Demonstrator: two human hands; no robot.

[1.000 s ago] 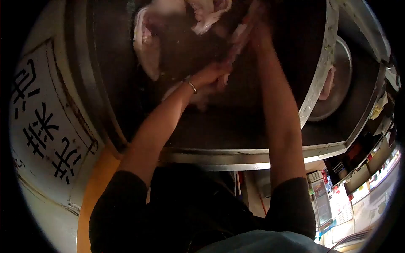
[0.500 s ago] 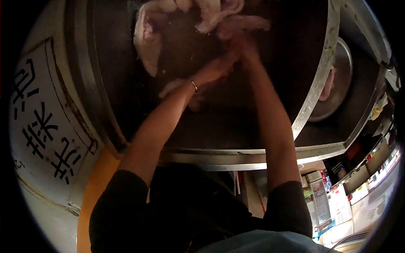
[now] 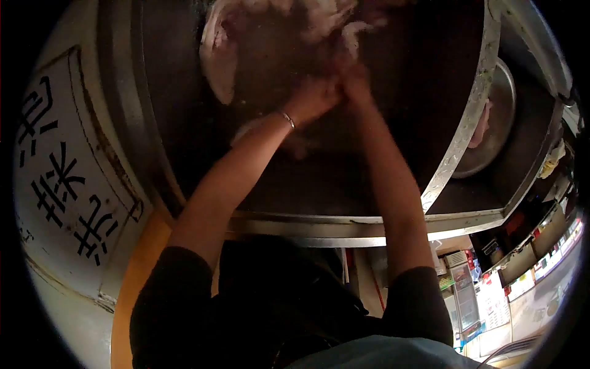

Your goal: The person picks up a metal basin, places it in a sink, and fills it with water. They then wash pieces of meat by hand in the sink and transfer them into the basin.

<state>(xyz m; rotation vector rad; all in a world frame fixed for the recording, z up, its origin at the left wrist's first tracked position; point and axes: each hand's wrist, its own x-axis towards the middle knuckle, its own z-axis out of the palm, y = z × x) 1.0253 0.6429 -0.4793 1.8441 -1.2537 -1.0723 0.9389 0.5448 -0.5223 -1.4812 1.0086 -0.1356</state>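
My left hand [image 3: 316,97], with a bracelet at its wrist, is low in a dark metal sink [image 3: 405,141]. Its fingers are curled in beside my right hand [image 3: 355,83]; what they hold is hidden. A pale strip of raw meat [image 3: 351,38] sticks out beyond my right hand, whose blurred fingers close on its near end. More raw meat [image 3: 329,18] lies just past it at the top. A long pale piece [image 3: 220,67] is at the left of the sink, and another [image 3: 297,147] lies partly under my left forearm.
A wet metal divider [image 3: 470,117] separates this sink from a second basin on the right. There a round metal bowl [image 3: 501,117] holds a pinkish piece of meat [image 3: 483,126]. The sink's front rim [image 3: 307,229] runs beneath my forearms. A sign with black characters [image 3: 58,172] is at the left.
My hands have drawn slightly nearer to me and closer together. The meat beyond them has changed from lying sideways to a bent strip pointing away. The view has shifted slightly.
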